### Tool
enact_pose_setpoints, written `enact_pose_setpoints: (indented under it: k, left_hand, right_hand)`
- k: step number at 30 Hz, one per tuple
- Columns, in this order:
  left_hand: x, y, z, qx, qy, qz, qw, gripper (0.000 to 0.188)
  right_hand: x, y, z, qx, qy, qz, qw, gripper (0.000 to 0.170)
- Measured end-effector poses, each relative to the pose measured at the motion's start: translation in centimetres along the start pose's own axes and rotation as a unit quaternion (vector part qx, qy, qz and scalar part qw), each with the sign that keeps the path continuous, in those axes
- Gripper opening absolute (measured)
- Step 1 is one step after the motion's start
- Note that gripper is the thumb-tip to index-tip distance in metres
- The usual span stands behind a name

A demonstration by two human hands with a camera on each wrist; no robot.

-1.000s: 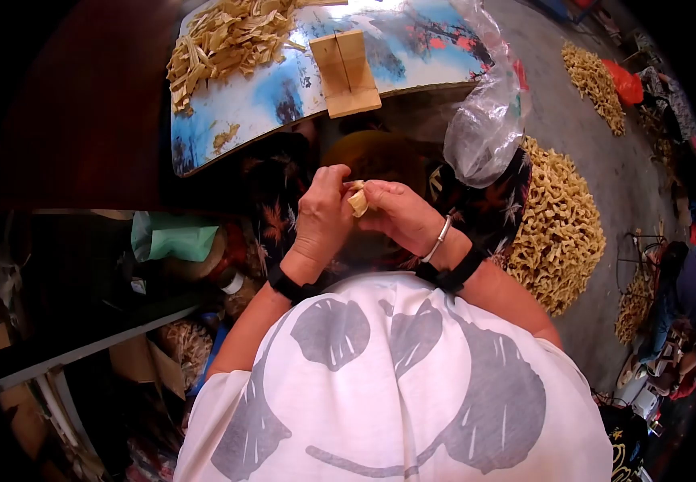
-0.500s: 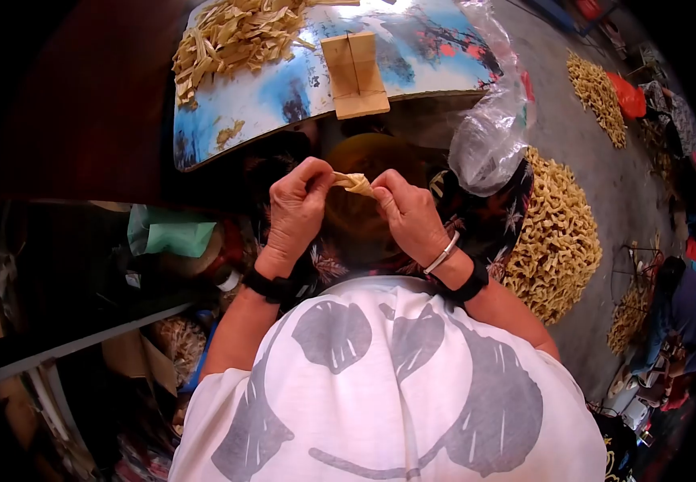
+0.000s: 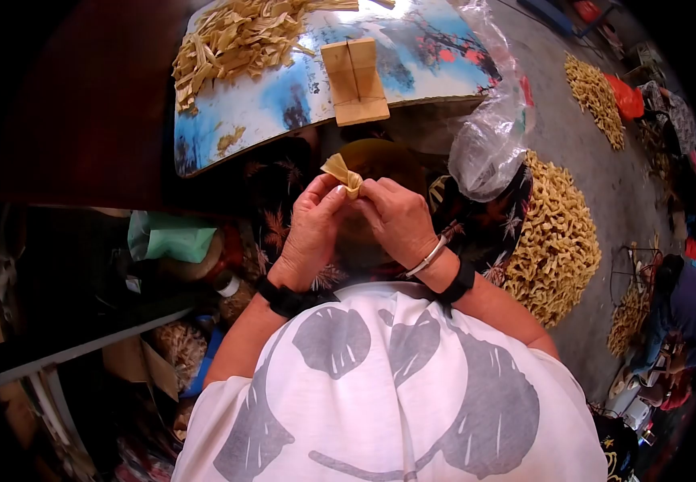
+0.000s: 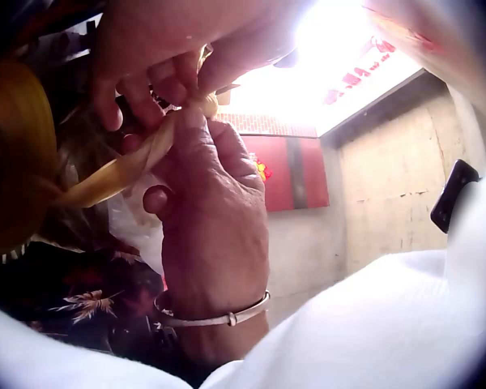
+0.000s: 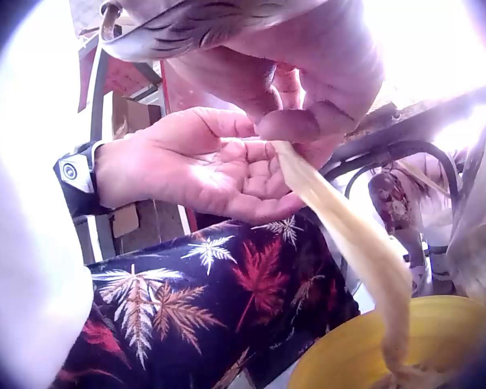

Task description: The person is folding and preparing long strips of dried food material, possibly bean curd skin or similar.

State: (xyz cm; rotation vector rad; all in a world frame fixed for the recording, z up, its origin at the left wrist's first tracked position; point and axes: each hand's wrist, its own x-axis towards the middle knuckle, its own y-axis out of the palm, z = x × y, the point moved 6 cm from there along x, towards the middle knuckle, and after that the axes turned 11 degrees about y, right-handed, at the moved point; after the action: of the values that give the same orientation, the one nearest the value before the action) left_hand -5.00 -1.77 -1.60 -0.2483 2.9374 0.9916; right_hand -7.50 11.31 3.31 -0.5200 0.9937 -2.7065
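In the head view, a pale yellow flat strip (image 3: 351,181) is looped between both hands, with a flared end standing up above the fingers. My left hand (image 3: 311,229) pinches it from the left between thumb and fingers. From the other side my right hand (image 3: 403,218), with a bracelet at the wrist, grips it close to the loop. A long tail of the strip (image 5: 352,235) hangs down toward a yellow bowl (image 5: 332,348) in the right wrist view. The left wrist view shows the small loop right at the fingertips, partly hidden by them.
Ahead stands a painted table (image 3: 268,104) bearing a heap of flat strips (image 3: 240,44) and a wooden stand (image 3: 356,80). A plastic bag (image 3: 484,149) hangs at its right edge. Knotted pieces (image 3: 555,241) are piled on the floor at right. A shelf (image 3: 91,345) is at left.
The hands came apart with the strip stretched between them, then drew close together again. Now a flared end of the strip sticks up, and the left palm has turned upward.
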Motion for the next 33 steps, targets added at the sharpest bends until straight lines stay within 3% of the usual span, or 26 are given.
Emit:
enact_pose_setpoints:
  k: [5, 8, 10, 12, 15, 21, 24, 28, 32, 33]
  left_hand:
    - [-0.4, 0.4, 0.6, 0.026, -0.043, 0.031, 0.998, 0.034]
    - [-0.2, 0.8, 0.3, 0.029, -0.021, 0.013, 0.999, 0.037]
    - [-0.2, 1.3, 0.1, 0.022, -0.03, 0.041, 0.998, 0.033]
    - [-0.1, 1.1, 0.2, 0.029, -0.027, 0.061, 0.997, 0.028]
    - [-0.1, -0.1, 1.0, 0.054, -0.022, 0.065, 0.996, 0.02]
    - [-0.7, 1.2, 0.3, 0.065, -0.055, 0.017, 0.996, 0.01]
    - [-0.9, 0.7, 0.1, 0.055, -0.062, 0.042, 0.996, 0.011]
    - [-1.3, -0.1, -0.2, 0.072, -0.085, 0.044, 0.993, 0.013]
    - [-0.7, -1.3, -0.1, 0.126, -0.109, 0.074, 0.983, 0.014]
    - [-0.1, -0.8, -0.8, 0.209, -0.021, 0.085, 0.974, 0.014]
  right_hand:
    - [0.6, -0.4, -0.7, -0.056, 0.007, 0.021, 0.998, 0.018]
    - [1.2, -0.6, -2.1, 0.005, 0.077, 0.055, 0.995, 0.028]
    - [1.4, 0.1, -3.6, 0.109, 0.135, 0.094, 0.98, 0.035]
    - [1.8, 1.5, -4.2, 0.233, 0.172, 0.158, 0.944, 0.043]
    - [1.1, 1.1, -2.9, 0.46, 0.24, 0.249, 0.818, 0.036]
    - [0.6, 1.9, -3.2, 0.513, 0.289, 0.274, 0.76, 0.019]
    - [0.8, 1.8, -3.4, 0.491, 0.283, 0.23, 0.791, 0.014]
    - [0.7, 1.1, -5.4, 0.513, 0.317, 0.214, 0.769, 0.01]
    - [0.6, 1.2, -5.0, 0.433, 0.311, 0.209, 0.82, 0.009]
    - [0.6, 1.4, -5.1, 0.401, 0.293, 0.212, 0.842, 0.009]
